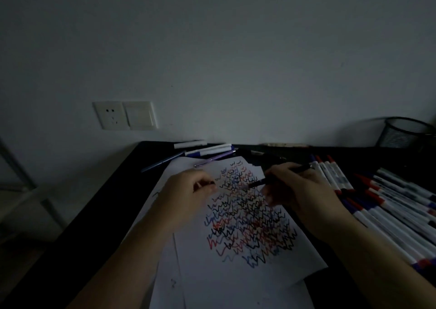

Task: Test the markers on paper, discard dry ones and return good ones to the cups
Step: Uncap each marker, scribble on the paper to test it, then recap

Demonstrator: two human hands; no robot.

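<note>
Your right hand [299,190] gripped a dark marker [278,176], its tip just above the scribbled paper [247,214]. Your left hand [188,188] curled over the paper's left side, fingertips pinching something small, perhaps the cap. More markers [389,204] lay right of the paper.

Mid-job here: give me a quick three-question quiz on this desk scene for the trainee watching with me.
1. True or false: the right hand holds a dark marker over the scribbled paper.
2. Where does the big row of white markers lie? A) left of the paper B) right of the paper C) in the mesh cup
3. Fill in: the left hand has its fingers ____.

Key: 1 true; 2 B; 3 curled, seemingly pinching something small and dark, too dim to identify.
</note>
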